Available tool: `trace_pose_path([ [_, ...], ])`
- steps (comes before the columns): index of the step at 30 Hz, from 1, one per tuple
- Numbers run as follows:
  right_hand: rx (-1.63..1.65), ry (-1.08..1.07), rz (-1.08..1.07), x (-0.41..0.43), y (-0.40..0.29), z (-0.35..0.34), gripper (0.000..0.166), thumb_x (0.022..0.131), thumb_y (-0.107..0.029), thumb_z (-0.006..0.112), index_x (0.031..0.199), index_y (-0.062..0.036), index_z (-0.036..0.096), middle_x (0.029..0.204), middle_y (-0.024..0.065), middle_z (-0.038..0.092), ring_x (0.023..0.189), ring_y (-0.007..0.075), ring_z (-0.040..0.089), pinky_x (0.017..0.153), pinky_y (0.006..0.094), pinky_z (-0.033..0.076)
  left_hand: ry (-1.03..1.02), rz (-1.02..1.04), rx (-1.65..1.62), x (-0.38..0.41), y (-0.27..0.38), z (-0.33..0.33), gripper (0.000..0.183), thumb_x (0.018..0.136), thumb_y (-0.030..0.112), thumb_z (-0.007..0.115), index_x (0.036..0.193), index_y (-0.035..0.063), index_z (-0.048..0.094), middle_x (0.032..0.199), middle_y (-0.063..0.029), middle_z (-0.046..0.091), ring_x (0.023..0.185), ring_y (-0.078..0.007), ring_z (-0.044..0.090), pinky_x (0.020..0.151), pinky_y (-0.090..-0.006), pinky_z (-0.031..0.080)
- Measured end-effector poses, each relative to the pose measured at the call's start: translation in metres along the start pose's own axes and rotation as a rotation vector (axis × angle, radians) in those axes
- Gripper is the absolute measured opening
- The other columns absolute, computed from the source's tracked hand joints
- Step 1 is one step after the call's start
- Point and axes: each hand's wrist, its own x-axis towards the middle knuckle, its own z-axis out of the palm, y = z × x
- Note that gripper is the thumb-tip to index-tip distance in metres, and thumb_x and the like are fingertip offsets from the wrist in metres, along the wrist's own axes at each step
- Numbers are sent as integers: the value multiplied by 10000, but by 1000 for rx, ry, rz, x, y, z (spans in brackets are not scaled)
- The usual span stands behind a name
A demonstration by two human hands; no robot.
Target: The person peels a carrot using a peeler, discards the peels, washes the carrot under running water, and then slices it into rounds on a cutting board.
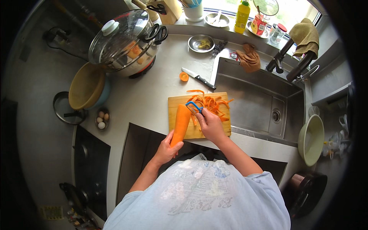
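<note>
A large peeled carrot (pixel 181 122) is gripped near its lower end by my left hand (pixel 167 148). Its upper end leans over the left part of a wooden cutting board (pixel 178 100). My right hand (pixel 212 125) holds a blue vegetable peeler (pixel 194 105), whose head is at the carrot's upper right side. Curled carrot peelings (pixel 212 105) are heaped on the board, some hanging past its right edge. Beyond the board lie a paring knife (pixel 201 79) with a black handle and a cut carrot end (pixel 184 76).
A steel sink (pixel 247 97) adjoins the board on the right. At the back stands a small metal bowl (pixel 201 43) with scraps. A glass-lidded steamer pot (pixel 126 43), nested bowls (pixel 86 86) and a bowl of eggs (pixel 102 118) stand left. A pale green basin (pixel 311 141) is far right.
</note>
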Motion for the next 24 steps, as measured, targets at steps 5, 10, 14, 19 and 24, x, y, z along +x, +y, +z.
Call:
trace_pose_path([
  [5, -237, 33, -79, 5, -6, -4, 200, 916, -217, 608, 826, -55, 529, 729, 120, 584, 676, 352, 596, 570, 443, 457, 2, 26, 48, -1, 7, 8, 625, 904, 231, 659, 1431, 38, 384, 777, 5, 560, 532, -56, 502, 466, -208, 430],
  [10, -297, 26, -86, 8, 10, -5, 187, 895, -240, 620, 818, -86, 548, 704, 102, 582, 670, 335, 622, 555, 457, 480, -19, 22, 69, 1, 3, 7, 610, 905, 223, 657, 1427, 39, 402, 770, 11, 554, 526, -52, 494, 471, -204, 423],
  [14, -287, 13, -94, 7, 16, -5, 188, 890, -243, 624, 806, -90, 554, 696, 102, 575, 665, 330, 618, 550, 452, 478, -58, -9, 5, -2, -2, 6, 611, 914, 218, 653, 1429, 30, 384, 826, 8, 544, 524, -50, 481, 474, -192, 412],
  [19, -301, -38, -82, 10, 16, -8, 194, 889, -256, 624, 803, -92, 564, 690, 98, 571, 657, 326, 612, 552, 447, 477, -85, -49, -21, -5, 2, 0, 600, 919, 218, 644, 1429, 32, 389, 825, 5, 542, 533, -48, 483, 475, -191, 410],
  [24, -310, -57, -101, 10, 18, -9, 204, 889, -267, 626, 801, -93, 567, 688, 91, 570, 668, 312, 613, 554, 444, 475, -113, -57, -10, -9, 3, -5, 587, 917, 213, 641, 1421, 33, 400, 828, 6, 542, 542, -50, 489, 481, -193, 415],
])
